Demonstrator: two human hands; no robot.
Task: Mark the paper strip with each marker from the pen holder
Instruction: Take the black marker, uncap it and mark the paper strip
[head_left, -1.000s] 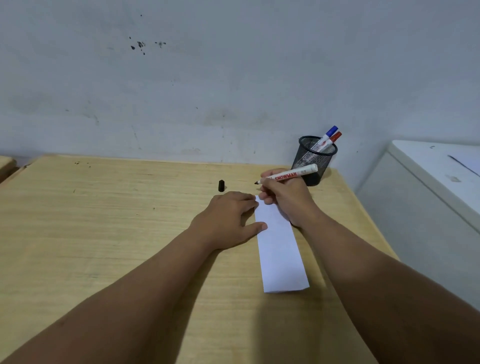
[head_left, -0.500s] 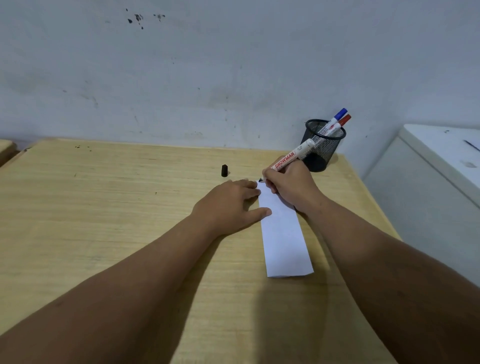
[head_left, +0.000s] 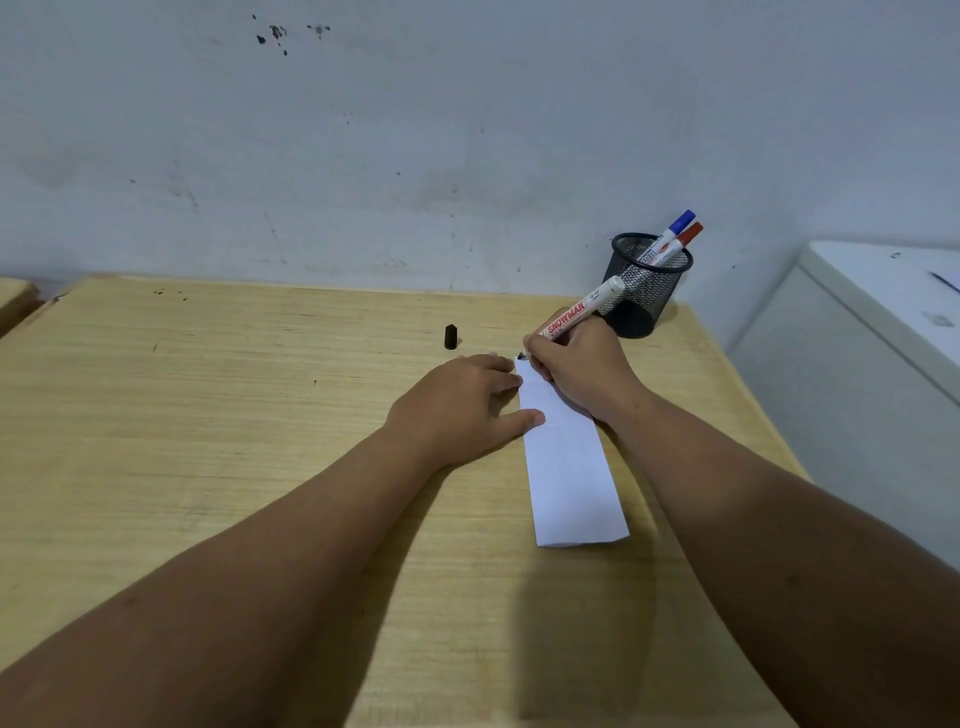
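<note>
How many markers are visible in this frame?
3. A black-tipped marker is in the right hand, tip at the paper strip's far end; a blue-capped marker and a red-capped marker stand in the mesh pen holder, which could hide others.

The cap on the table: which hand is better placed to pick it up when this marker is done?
Probably the left hand. It lies flat beside the paper strip, with the cap just beyond its fingers. The right hand grips the marker at the strip's far end.

Both forearms bare to frame edge, no sleeves. Left hand (head_left: 457, 410) & right hand (head_left: 582, 369): no rings, watch, gloves.
</note>
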